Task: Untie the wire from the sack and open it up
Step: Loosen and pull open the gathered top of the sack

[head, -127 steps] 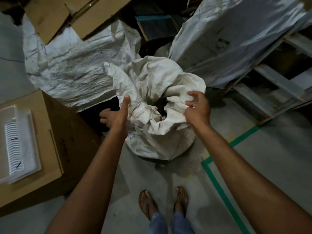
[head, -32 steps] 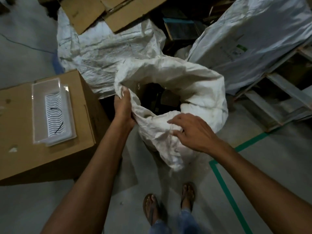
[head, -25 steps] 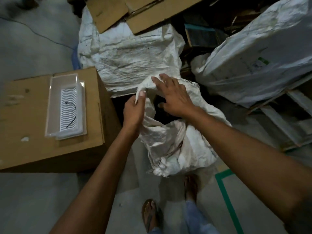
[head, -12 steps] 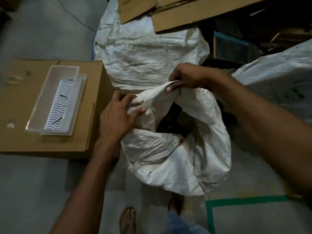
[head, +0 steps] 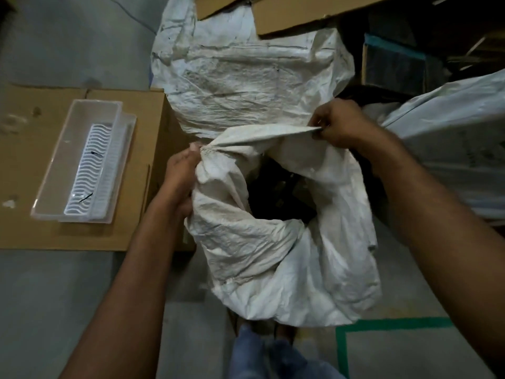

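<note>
A white woven sack stands on the floor in front of me, its mouth open onto a dark inside. My left hand grips the bunched rim at the mouth's left side. My right hand pinches the far rim and holds it stretched taut to the right. Short black wire pieces lie in a clear plastic tray on the cardboard box to the left. No wire shows on the sack.
A brown cardboard box stands close on the left. Another white sack lies behind under cardboard sheets. A big white wrapped bundle is at the right. Green tape marks the grey floor.
My right hand has pulled the far rim further right, drawing it taut and widening the mouth. My left hand has shifted its grip on the left rim. The view has tilted further down.
</note>
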A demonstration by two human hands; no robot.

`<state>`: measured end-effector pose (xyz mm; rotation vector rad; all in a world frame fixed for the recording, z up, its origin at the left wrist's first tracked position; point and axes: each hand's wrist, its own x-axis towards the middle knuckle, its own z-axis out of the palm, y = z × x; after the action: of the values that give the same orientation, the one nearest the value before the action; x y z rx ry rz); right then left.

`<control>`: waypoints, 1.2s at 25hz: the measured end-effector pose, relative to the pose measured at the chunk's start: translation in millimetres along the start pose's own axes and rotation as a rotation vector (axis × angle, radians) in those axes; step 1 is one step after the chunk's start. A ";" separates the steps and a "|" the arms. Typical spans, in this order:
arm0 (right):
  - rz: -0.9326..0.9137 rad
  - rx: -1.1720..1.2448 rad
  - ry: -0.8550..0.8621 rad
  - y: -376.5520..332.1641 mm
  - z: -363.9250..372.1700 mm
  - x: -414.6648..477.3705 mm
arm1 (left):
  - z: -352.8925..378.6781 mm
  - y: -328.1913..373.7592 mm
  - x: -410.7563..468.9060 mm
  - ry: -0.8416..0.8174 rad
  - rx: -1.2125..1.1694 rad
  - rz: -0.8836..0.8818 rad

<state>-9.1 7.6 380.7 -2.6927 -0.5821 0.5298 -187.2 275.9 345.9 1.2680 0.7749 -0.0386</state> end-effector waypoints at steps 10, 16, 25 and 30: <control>0.457 0.512 -0.402 8.0 -2.2 38.8 | -14.3 -33.1 69.3 -0.163 0.754 -0.022; 0.431 0.522 -0.453 -8.9 -7.1 42.4 | 81.4 -2.1 62.9 -0.517 0.703 0.325; 0.253 0.619 0.059 75.4 55.1 -26.8 | 115.5 18.1 81.9 -0.497 0.300 0.068; 0.220 0.637 -0.078 97.5 25.5 -26.5 | 109.5 24.9 102.3 -0.523 0.356 -0.070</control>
<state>-10.6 -82.1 327.6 -2.1381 -0.0975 0.7350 -44.9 228.8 320.9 1.4778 0.3635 -0.5640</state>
